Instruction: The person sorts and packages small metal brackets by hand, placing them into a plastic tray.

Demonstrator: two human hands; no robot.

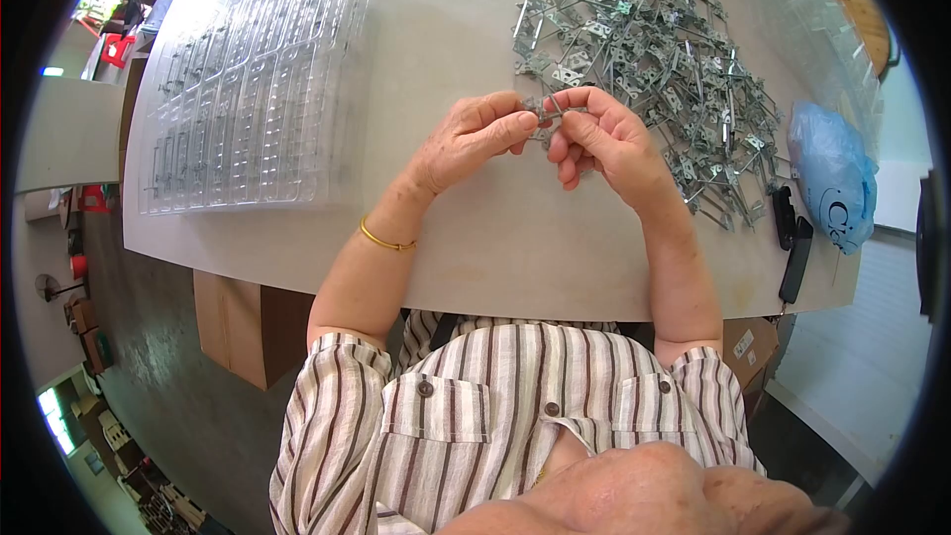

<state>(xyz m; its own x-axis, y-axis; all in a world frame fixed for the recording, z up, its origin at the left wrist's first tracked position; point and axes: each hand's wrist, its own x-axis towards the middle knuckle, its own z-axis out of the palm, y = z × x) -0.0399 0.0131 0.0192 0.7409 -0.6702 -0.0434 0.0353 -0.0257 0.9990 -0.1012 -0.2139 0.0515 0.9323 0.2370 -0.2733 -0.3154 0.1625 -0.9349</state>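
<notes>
Over the middle of the table, my left hand (482, 136) and my right hand (607, 142) meet, both closed in a pinch on a small metal bracket (548, 111) with a thin rod. Fingers cover much of it, so its full shape is hidden. Just beyond my right hand spreads a big heap of similar metal brackets (644, 50) with rods and punched plates. Off to the left of my left hand lies a stack of clear plastic trays (258, 89) with metal parts in rows of slots.
The pale table (436, 248) has a rounded edge close to my body. At the right stand a blue plastic bag (834, 173) and two black tools (792, 243), with clear plastic sheets (812, 30) behind. A cardboard box (243, 327) is below the left side.
</notes>
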